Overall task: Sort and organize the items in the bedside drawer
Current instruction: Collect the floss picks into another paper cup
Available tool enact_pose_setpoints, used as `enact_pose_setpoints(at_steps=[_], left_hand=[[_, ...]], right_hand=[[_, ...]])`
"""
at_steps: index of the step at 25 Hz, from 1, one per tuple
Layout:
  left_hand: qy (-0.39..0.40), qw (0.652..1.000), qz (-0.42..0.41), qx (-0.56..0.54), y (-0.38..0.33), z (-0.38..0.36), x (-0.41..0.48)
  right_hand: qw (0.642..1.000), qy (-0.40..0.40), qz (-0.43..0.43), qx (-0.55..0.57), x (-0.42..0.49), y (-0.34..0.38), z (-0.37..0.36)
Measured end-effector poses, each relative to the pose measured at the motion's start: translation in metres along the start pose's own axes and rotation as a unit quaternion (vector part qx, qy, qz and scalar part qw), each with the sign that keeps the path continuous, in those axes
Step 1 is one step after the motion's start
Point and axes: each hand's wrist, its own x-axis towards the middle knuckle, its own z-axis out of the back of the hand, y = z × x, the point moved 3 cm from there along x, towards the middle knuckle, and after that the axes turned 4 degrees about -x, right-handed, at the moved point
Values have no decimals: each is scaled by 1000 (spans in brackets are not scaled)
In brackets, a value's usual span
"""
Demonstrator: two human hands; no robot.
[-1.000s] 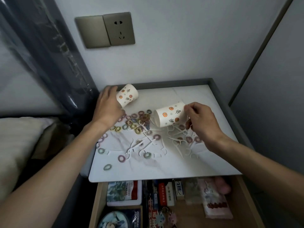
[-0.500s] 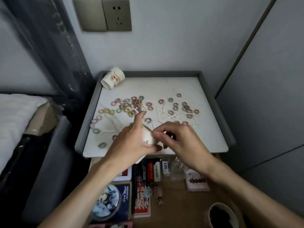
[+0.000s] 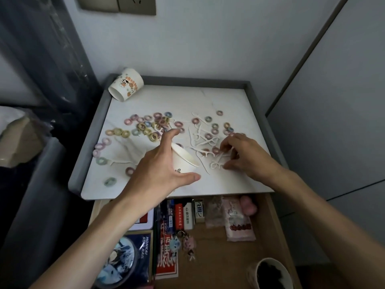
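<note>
My left hand (image 3: 160,172) grips a white paper cup (image 3: 184,161), tilted with its mouth facing right, just above the nightstand top (image 3: 218,97). To its right, my right hand (image 3: 245,155) rests on a pile of white floss picks (image 3: 200,140), its fingertips and thumb pinching one floss pick (image 3: 215,164). Several small coloured hair rings (image 3: 145,127) lie scattered across the marble top. A second paper cup (image 3: 126,87) with orange print lies on its side in the back left corner.
The open drawer (image 3: 277,222) below holds a round tin (image 3: 119,261), a red card pack (image 3: 167,261), lighters (image 3: 185,215), keychains (image 3: 184,243), a pink tissue pack (image 3: 237,224) and a dark bowl (image 3: 269,274). A grey raised rim (image 3: 89,142) edges the top; bed at left.
My left hand let go of the far cup and now grips the second cup near the front edge. My right hand released that cup and moved onto the floss picks.
</note>
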Motion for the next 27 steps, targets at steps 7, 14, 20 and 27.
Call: enact_pose_setpoints(at_steps=[7, 14, 20, 27], left_hand=[[-4, 1000, -3, -5, -1, 1, -2], [3, 1000, -3, 6, -2, -5, -3], [-6, 1000, -3, -11, -1, 0, 0], [-6, 1000, -6, -6, -1, 1, -1]], right_hand=[[999, -28, 26, 10, -1, -6, -8], [998, -35, 42, 2, 0, 1, -14], [997, 13, 39, 66, -5, 9, -14], [995, 24, 73, 62, -8, 9, -8]])
